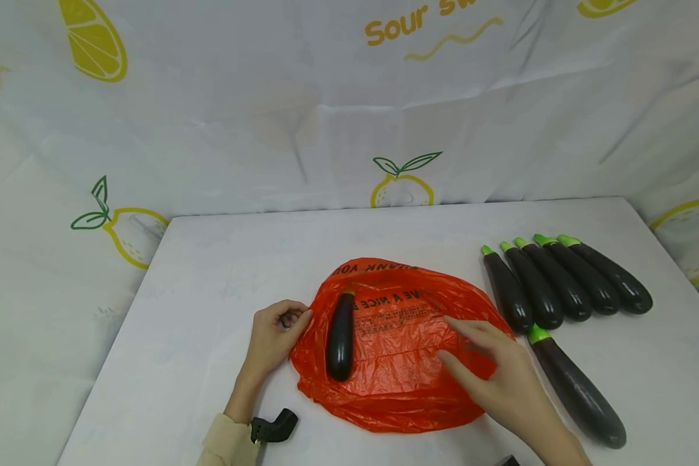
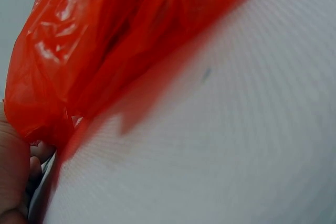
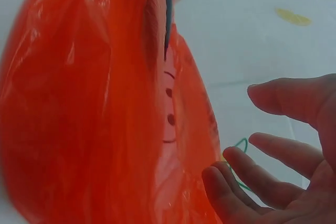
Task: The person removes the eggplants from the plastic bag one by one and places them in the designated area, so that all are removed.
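A red plastic bag [image 1: 404,362] lies spread with its mouth facing up, dark printing showing inside. One eggplant [image 1: 341,336] rests in its left part. My left hand [image 1: 276,333] pinches the bag's left edge between thumb and fingers; in the left wrist view the bunched red plastic [image 2: 58,77] meets the fingertips. Over the bag's right side is my right hand [image 1: 503,369], thumb and fingers spread apart and nothing between them. The right wrist view also shows those fingers [image 3: 262,182] parted beside the bag [image 3: 79,103].
Several dark eggplants [image 1: 565,285] with green stem ends lie in a row at the table's right. Another eggplant [image 1: 579,388] lies slanted nearer, right of my right hand. A black strap-like piece [image 1: 275,427] is by my left wrist. The white table [image 1: 210,272] meets a lemon-print cloth [image 1: 239,129].
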A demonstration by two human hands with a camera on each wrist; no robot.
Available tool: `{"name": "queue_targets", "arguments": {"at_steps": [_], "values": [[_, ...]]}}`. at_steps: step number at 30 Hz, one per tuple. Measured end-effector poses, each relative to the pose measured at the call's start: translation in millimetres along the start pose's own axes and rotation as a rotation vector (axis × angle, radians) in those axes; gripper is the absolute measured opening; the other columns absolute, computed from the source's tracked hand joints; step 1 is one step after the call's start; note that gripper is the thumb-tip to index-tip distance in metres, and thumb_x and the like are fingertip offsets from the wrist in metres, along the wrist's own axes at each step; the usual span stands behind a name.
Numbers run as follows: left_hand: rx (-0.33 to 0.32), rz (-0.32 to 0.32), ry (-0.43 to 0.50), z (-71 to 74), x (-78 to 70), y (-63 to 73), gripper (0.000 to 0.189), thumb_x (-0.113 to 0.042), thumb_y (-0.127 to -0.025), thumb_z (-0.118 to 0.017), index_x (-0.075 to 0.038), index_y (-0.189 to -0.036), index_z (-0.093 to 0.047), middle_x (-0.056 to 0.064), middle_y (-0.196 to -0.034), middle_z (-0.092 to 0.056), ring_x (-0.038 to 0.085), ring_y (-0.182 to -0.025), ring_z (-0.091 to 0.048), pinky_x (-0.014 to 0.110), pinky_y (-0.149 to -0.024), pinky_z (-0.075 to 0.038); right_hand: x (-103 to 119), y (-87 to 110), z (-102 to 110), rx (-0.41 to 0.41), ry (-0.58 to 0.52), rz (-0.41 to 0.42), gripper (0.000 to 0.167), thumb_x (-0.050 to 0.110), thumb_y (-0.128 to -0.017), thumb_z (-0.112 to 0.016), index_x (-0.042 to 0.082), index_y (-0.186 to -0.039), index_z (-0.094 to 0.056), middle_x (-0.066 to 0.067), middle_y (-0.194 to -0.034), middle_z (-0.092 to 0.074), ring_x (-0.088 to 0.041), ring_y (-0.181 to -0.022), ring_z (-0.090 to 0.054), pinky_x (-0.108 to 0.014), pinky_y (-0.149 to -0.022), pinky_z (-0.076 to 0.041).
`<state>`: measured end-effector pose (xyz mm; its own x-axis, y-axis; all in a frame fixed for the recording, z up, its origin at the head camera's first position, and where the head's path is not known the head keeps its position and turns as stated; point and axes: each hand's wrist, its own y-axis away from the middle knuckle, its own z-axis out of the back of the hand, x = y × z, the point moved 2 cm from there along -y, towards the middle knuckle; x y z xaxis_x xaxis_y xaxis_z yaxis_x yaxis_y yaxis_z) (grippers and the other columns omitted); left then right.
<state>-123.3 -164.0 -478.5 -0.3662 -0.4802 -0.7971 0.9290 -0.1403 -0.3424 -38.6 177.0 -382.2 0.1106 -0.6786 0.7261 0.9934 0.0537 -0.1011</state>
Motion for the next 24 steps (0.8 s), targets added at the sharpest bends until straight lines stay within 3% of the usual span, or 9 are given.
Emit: {"name": "queue_targets", "arguments": {"at_steps": [11,20,24], "values": [[0.004,0.0,0.011,-0.2,-0.6,0.4,0.007,-0.014,-0.092,-0.076,-0.006,-0.091,-0.076,0.0,-0.076,-0.07,0.004,-0.067,-0.054,0.019,-0.061,-0.049,8.2,-8.5,-27.3,0.053,-0.192,0.051,0.047,0.013,-0.085,-0.083,0.005,-0.129,-0.069,-0.012,-0.12,-0.07,-0.025,-0.096,-0.071,-0.036,-0.079,-0.063],[-0.001,-0.014,0.005,-0.2,-1.0,0.2,0.006,-0.012,-0.09,-0.077,-0.006,-0.092,-0.075,0.0,-0.077,-0.07,0.004,-0.067,-0.054,0.019,-0.061,-0.049,12.3,-11.2,-39.0,0.079,-0.234,0.022,0.047,0.014,-0.085,-0.083,0.007,-0.129,-0.069,-0.009,-0.114,-0.069,-0.023,-0.093,-0.067,-0.036,-0.08,-0.063],[-0.001,0.01,-0.003,-0.1,-1.4,0.6,0.003,-0.009,-0.089,-0.077,-0.009,-0.092,-0.076,-0.001,-0.076,-0.07,0.004,-0.067,-0.054,0.019,-0.062,-0.05,14.1,-12.5,-43.9,0.09,-0.257,0.009,0.048,0.014,-0.085,-0.083,0.007,-0.13,-0.069,-0.01,-0.116,-0.069,-0.024,-0.096,-0.069,-0.037,-0.08,-0.063]]}}
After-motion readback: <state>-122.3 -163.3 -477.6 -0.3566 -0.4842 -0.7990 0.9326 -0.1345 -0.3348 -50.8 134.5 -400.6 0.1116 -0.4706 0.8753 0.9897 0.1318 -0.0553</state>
